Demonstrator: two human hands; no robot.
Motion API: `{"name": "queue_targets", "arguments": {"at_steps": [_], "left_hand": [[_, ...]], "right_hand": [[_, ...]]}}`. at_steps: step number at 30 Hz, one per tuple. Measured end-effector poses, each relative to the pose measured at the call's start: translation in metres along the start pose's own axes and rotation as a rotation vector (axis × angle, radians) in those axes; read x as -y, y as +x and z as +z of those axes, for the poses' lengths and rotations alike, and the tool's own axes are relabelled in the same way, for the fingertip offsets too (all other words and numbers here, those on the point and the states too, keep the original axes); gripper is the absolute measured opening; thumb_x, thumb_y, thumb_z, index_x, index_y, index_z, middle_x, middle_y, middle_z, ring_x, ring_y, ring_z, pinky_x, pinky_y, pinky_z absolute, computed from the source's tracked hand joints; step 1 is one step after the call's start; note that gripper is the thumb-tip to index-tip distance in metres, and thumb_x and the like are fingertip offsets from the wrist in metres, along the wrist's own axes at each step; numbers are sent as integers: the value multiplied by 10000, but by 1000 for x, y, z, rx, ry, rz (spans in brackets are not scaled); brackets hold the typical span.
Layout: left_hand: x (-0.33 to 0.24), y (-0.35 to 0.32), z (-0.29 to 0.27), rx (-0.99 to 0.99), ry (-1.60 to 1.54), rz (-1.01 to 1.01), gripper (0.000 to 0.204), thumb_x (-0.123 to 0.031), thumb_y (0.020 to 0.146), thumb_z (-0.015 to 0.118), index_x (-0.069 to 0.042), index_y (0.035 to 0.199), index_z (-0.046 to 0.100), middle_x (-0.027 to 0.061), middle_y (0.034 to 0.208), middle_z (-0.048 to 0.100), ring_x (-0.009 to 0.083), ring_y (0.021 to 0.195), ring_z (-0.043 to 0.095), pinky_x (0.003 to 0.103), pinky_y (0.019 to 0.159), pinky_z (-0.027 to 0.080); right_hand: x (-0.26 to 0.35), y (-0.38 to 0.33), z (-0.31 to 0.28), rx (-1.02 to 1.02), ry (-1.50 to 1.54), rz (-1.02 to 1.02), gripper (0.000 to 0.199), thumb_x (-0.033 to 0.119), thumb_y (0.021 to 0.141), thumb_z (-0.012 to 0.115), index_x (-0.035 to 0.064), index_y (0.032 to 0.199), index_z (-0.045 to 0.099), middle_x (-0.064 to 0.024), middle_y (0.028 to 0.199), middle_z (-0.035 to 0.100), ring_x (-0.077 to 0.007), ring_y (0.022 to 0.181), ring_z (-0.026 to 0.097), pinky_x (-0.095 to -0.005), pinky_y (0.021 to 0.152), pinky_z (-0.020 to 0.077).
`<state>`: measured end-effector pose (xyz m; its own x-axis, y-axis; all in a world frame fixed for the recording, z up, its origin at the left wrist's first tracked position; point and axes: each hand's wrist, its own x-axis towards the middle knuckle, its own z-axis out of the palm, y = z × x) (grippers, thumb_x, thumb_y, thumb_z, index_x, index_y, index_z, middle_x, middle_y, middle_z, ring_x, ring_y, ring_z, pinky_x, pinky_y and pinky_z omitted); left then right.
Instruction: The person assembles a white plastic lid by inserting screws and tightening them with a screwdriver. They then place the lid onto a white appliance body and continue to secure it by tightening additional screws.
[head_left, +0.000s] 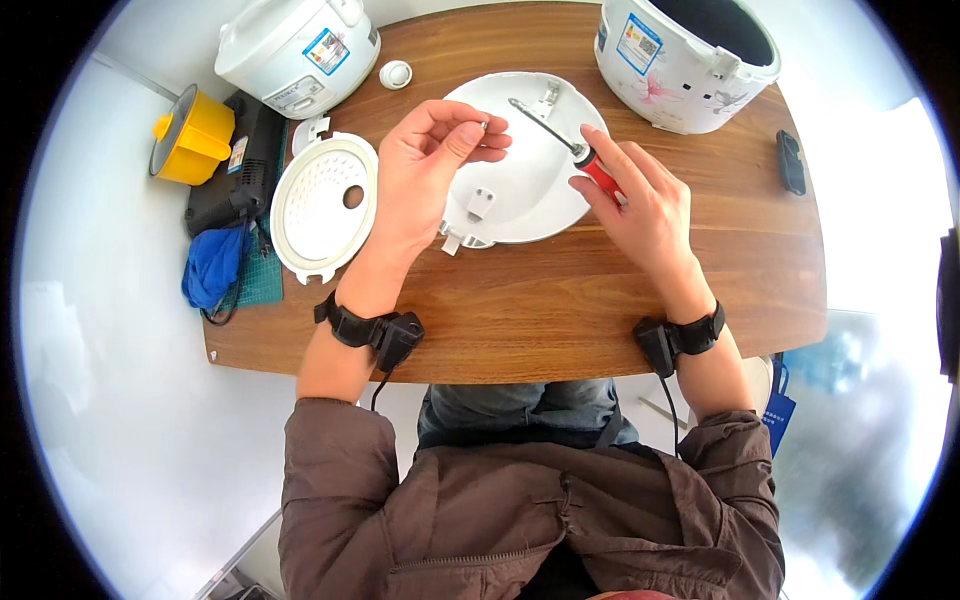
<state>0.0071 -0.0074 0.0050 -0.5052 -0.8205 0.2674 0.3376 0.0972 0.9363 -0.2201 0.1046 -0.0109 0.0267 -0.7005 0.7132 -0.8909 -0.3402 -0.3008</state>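
My right hand (642, 195) is closed round the red handle of a screwdriver (598, 170), its dark shaft slanting up and left over a white rice cooker lid (560, 205). My left hand (432, 150) pinches a small metal piece (485, 125) between thumb and forefinger, too small to tell whether it is a screw. The lid lies with its hollow side up between my hands. A metal hinge bracket (546, 98) sits at its far edge, a small white plastic part (481, 204) inside it, and a latch piece (452, 240) at its near rim.
Left of the lid lies a white inner cover (318, 215) with holes. Two rice cooker bodies stand at the back, one closed (295, 60), one topless (690, 75). A round white cap (396, 75), yellow container (195, 140), blue cloth (212, 268) and black object (790, 162) surround them.
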Motion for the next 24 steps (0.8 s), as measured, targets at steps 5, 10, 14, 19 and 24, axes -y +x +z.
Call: {"name": "queue_targets", "arguments": {"at_steps": [5, 10, 14, 19, 24], "left_hand": [[0, -6, 0, -13, -82, -48, 151, -125, 1030, 632, -16, 1132, 659, 167, 1113, 732, 265, 1002, 735, 377, 885, 618], [2, -5, -1, -11, -84, -56, 157, -131, 1036, 624, -20, 1142, 656, 176, 1129, 730, 255, 978, 740, 363, 868, 622], [3, -6, 0, -1, -55, -34, 155, -122, 1037, 619, -15, 1143, 652, 183, 1137, 728, 246, 973, 740, 358, 862, 623], [-5, -3, -3, 3, 212, 49, 128, -68, 1011, 641, 9, 1110, 669, 170, 1074, 744, 227, 946, 746, 336, 831, 629], [-13, -1, -7, 54, 426, 87, 127, -35, 989, 663, 25, 1100, 681, 150, 1021, 753, 212, 916, 752, 316, 821, 628]], "right_hand": [[0, 0, 4, 12, 16, -50, 504, 203, 794, 839, 172, 1276, 696, 6, 838, 660, -185, 712, 654, -307, 581, 530], [3, 2, 2, 38, 9, -70, 483, 204, 801, 832, 197, 1269, 711, 13, 839, 665, -171, 719, 654, -301, 580, 531], [1, 0, 4, 27, 9, -95, 459, 213, 812, 828, 207, 1259, 724, 21, 822, 653, -160, 706, 640, -298, 572, 526], [2, 2, 2, 32, -41, -106, 430, 228, 820, 823, 219, 1242, 737, 37, 799, 630, -140, 689, 613, -287, 566, 515], [-1, 2, 0, 15, -114, -151, 420, 230, 818, 823, 232, 1231, 745, 50, 804, 627, -130, 690, 601, -277, 573, 510]]}}
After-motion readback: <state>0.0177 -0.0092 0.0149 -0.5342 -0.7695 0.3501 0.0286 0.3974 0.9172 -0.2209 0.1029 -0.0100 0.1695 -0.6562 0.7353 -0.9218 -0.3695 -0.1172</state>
